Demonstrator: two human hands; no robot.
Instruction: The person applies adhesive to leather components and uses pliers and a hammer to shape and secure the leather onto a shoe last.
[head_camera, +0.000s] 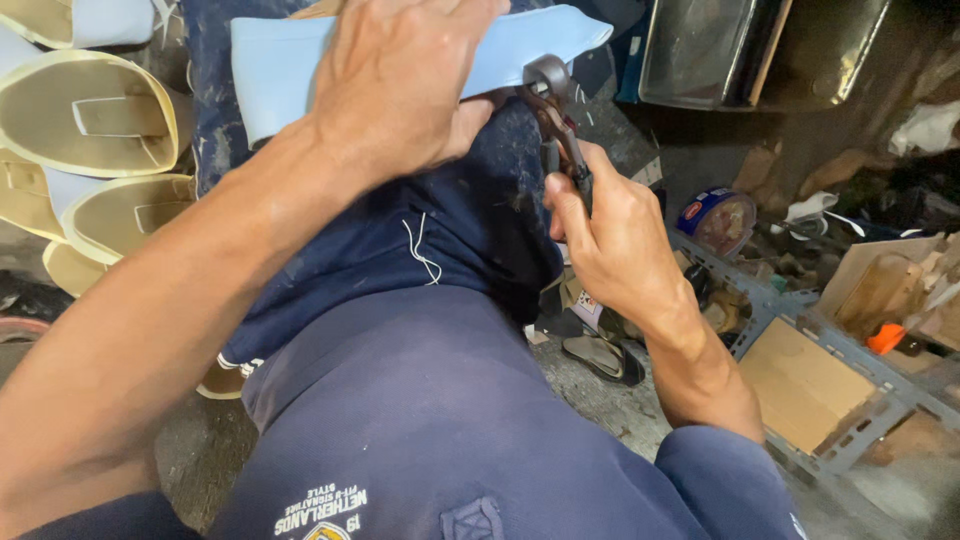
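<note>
A light blue shoe upper (280, 60) lies across my dark blue lap, toe end pointing right. My left hand (400, 85) presses down on top of it and clasps it, covering its middle. My right hand (610, 235) grips the handles of dark metal pincers (552, 100). The pincers' jaws bite the lower edge of the blue upper, just right of my left thumb. What is under the upper is hidden by my hand.
Several cream-lined light blue uppers (100, 120) are stacked at the left. At the right stand a slotted grey metal rack (800, 320) holding cardboard, a round tin (720, 215), an orange object (885, 338) and a sandal (605, 358) on the floor.
</note>
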